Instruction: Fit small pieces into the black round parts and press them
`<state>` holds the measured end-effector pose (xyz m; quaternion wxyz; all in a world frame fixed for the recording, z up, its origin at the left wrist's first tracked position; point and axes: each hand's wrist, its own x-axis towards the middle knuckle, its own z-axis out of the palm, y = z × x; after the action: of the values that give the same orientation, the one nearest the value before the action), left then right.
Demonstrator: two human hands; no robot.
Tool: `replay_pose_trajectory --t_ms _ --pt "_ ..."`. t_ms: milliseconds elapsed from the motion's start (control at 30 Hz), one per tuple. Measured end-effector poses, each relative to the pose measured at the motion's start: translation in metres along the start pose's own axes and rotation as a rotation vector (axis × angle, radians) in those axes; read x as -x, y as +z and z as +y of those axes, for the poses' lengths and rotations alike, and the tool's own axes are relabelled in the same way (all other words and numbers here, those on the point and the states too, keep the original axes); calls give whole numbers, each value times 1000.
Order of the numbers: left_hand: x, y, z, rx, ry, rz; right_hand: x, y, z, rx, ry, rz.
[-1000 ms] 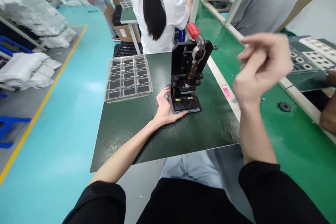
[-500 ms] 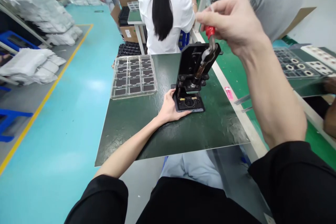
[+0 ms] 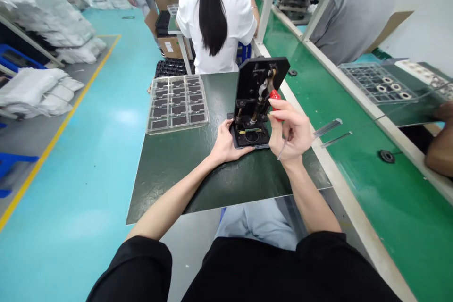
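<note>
A black hand press [image 3: 262, 80] stands upright on the dark green table. My left hand [image 3: 226, 144] grips the left and front of its base, with the thumb along the front edge. In the bed of the press lies a dark part with a round ring [image 3: 252, 137]. My right hand [image 3: 292, 132] has its fingers closed on the press's red lever handle [image 3: 275, 97], which is pulled down at the right side. A thin metal tool [image 3: 282, 150] pokes out below my right palm; its kind is hidden by the hand.
Left of the press is a clear plastic tray [image 3: 177, 125] of dark rectangular parts. A green conveyor [image 3: 357, 151] behind a white rail runs along the right, carrying a black round part [image 3: 386, 156]. One person in a white shirt [image 3: 221, 14] sits ahead; others are farther back and right.
My right hand has brought the red lever down from above the press to its right side. My left hand stays on the base. The view has turned slightly right.
</note>
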<state>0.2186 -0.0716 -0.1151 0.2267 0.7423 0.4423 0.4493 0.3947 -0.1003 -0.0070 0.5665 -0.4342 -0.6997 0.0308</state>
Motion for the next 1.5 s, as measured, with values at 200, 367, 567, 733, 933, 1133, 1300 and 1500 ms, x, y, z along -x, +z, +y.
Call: replay_pose_trajectory --t_ms 200,367,567,733,933,1133,1300,1500 --pt "0 0 -1 -6 -9 -12 -14 -16 -1 93 -197 124" --pt "1 1 1 -26 -35 -10 -98 -30 -39 98 -92 92" --pt "2 -2 5 -70 -75 -47 -193 -15 -4 131 273 -524" --pt "2 -2 6 -84 -96 -54 -140 -32 31 182 205 123" --pt "4 -2 6 -96 -70 -50 17 -34 9 497 417 -185" --pt "5 -5 6 -102 -65 -60 51 7 -10 728 438 -531" --pt "4 -8 5 -103 -68 -79 26 12 -17 810 494 -647" --pt "3 -9 -3 -132 -37 -29 24 10 -16 766 509 -648"
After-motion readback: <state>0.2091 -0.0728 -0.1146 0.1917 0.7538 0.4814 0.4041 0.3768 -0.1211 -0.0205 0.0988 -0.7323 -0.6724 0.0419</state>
